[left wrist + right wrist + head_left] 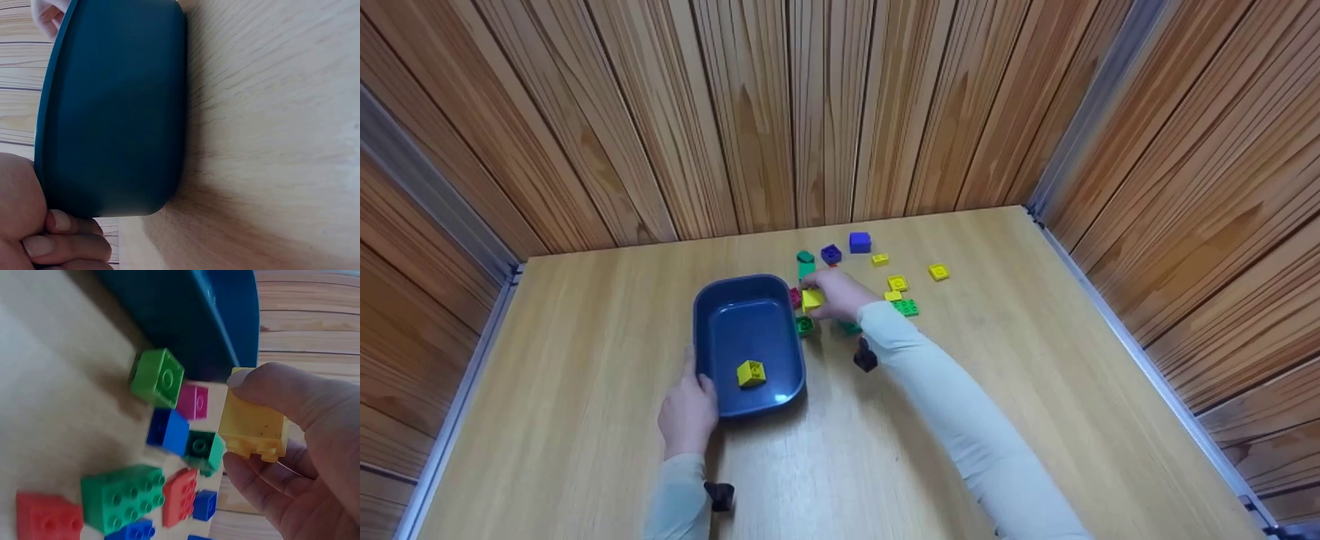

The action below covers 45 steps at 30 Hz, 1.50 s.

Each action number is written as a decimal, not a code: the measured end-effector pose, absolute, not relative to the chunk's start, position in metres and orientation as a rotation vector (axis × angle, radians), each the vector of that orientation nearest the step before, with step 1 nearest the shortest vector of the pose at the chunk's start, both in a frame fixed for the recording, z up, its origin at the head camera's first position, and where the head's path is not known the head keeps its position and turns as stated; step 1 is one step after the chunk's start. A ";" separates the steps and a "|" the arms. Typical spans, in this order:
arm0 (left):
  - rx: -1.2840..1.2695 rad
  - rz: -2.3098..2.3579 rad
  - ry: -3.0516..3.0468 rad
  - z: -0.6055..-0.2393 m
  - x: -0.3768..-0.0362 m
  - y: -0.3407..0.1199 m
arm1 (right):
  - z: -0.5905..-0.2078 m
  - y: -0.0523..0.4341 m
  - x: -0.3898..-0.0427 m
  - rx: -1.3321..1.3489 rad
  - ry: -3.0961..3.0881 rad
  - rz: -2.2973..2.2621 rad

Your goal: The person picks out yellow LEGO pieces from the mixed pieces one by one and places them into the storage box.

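The right hand (292, 455) pinches a yellow brick (253, 424). The left hand (688, 412) grips the blue tub (720, 322)'s rim, its fingers mostly hidden. Nearby bricks look blurred.

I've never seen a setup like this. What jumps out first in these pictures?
A dark blue tub sits mid-table with one yellow brick inside, its near corner held by the left hand. Beside its far right edge, the right hand pinches another yellow block above a scatter of coloured bricks.
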<state>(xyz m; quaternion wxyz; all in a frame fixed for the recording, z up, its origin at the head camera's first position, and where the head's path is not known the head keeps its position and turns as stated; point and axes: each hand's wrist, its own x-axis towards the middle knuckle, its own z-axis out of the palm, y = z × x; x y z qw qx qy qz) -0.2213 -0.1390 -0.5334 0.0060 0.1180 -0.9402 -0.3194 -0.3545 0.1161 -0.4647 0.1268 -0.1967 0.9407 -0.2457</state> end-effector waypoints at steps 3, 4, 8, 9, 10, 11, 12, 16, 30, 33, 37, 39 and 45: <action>0.381 -1.001 -2.944 -0.534 -0.220 -0.140 | -0.464 0.107 -0.355 -0.596 2.731 -0.710; 0.381 -1.003 -2.942 -0.534 -0.220 -0.141 | -0.463 0.104 -0.355 -0.599 2.731 -0.707; 0.379 -1.011 -2.939 -0.533 -0.220 -0.143 | -0.463 0.093 -0.355 -0.581 2.718 -0.716; 0.382 -1.013 -2.940 -0.533 -0.220 -0.143 | -0.463 0.090 -0.355 -0.575 2.711 -0.724; 0.387 -1.016 -2.941 -0.533 -0.220 -0.143 | -0.463 0.088 -0.355 -0.573 2.705 -0.727; 0.393 -1.017 -2.945 -0.534 -0.220 -0.143 | -0.463 0.085 -0.354 -0.568 2.696 -0.732; 0.396 -1.021 -2.946 -0.533 -0.221 -0.143 | -0.464 0.082 -0.354 -0.568 2.689 -0.736; 0.401 -1.034 -2.950 -0.533 -0.221 -0.141 | -0.465 0.073 -0.352 -0.581 2.687 -0.725; 0.411 -1.050 -2.919 -0.535 -0.221 -0.136 | -0.469 0.035 -0.351 -0.720 2.692 -0.637; 0.418 -1.071 -2.930 -0.534 -0.222 -0.136 | -0.472 0.022 -0.352 -0.776 2.686 -0.613; 0.420 -1.068 -2.936 -0.534 -0.223 -0.136 | -0.477 0.006 -0.353 -0.821 2.668 -0.581; 0.423 -1.057 -2.932 -0.535 -0.223 -0.136 | -0.481 -0.001 -0.352 -0.831 2.663 -0.558; 0.429 -1.041 -2.913 -0.537 -0.224 -0.136 | -0.494 -0.018 -0.350 -0.840 2.651 -0.493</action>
